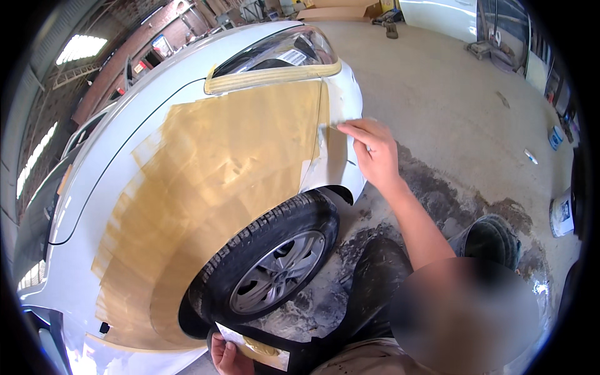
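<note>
A white car (134,122) has a broad tan, filler-like coat (231,137) over the panel above its wheel. My right hand (377,150) is at the corner beside the lamp end of the car, fingers pinched against a strip of tan coat (337,147) there. What the pinch holds, if anything, is too small to make out. Low in the picture, my left hand (230,357) grips a flat white card (275,357) with a yellowish smear of paste on it. The wheel (278,272), with a dark tyre and grey rim, sits between my hands.
Yellowish tape (269,79) borders the lamp (281,53). A dark bucket (490,240) stands right of my knee. A white tub (561,214) and a blue-and-white container (555,137) are at the far right. Dark wet patches mark the concrete floor (431,81). Cardboard (340,12) lies at the back.
</note>
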Demonstrator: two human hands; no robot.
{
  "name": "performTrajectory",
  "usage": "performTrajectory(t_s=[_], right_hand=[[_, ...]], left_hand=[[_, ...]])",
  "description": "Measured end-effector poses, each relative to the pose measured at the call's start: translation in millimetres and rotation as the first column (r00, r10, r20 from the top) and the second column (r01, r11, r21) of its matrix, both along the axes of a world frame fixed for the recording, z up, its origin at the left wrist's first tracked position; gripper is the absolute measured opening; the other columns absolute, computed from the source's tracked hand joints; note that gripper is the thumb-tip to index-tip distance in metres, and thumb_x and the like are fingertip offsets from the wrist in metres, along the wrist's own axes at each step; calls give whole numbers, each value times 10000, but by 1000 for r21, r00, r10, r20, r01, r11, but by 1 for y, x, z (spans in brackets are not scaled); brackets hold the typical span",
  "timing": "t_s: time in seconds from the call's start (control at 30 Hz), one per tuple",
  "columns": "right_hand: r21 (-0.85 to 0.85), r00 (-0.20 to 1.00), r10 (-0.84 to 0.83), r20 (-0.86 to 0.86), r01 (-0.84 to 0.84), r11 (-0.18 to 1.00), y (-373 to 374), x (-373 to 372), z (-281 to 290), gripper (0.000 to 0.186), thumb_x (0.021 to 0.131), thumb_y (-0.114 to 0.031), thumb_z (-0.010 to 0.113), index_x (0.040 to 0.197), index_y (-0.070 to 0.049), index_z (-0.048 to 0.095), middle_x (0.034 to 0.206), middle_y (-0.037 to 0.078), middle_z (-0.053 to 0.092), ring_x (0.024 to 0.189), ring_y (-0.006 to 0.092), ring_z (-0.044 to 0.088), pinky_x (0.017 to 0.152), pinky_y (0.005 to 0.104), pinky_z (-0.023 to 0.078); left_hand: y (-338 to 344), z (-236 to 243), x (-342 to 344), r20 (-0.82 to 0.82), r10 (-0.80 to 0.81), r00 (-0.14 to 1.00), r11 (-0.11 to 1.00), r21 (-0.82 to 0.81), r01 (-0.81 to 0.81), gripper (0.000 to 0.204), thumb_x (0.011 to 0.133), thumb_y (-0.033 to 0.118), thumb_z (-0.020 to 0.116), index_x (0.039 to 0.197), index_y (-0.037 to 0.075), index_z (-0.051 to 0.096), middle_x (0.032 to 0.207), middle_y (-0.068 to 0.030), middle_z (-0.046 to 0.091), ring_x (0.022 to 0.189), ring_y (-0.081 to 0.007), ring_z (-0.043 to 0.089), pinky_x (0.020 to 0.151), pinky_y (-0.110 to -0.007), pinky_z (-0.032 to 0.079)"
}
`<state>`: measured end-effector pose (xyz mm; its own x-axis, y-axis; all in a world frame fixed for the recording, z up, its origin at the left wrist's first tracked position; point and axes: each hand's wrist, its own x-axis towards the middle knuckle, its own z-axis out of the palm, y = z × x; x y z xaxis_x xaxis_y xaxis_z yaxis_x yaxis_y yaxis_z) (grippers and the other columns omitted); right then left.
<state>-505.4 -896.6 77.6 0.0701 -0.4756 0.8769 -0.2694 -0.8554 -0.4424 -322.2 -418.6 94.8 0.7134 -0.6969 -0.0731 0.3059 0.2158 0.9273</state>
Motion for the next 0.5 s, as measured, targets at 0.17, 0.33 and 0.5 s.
performTrajectory(t_s=[0.17,0.33,0.5], right_hand=[[-101,987,19,-158,-36,994,-30,-2,12,344,797,55,627,1018,-152,791,1106,27,728,1073,253,631,1029,408,431],[-88,975,180,-131,-192,977,-54,1,15,374,800,68,634,1039,-168,798,1175,23,721,1161,268,593,1080,433,400],[-105,948,274,-161,-293,950,-56,7,19,387,818,85,648,1067,-165,806,1216,35,712,1212,281,575,1104,447,385]], left_hand=[[5,-4,3,14,-26,1000,1000,-14,27,208,973,132,658,1141,45,572,1179,-123,659,1124,-252,610,1023,-430,468],[5,-5,4,29,-25,999,1000,-1,25,209,975,112,636,1160,42,569,1209,-127,648,1145,-258,602,1030,-433,462],[5,-3,1,-2,21,1000,1000,22,-21,197,972,87,620,1155,37,565,1205,-127,643,1140,-253,598,1028,-430,459]])
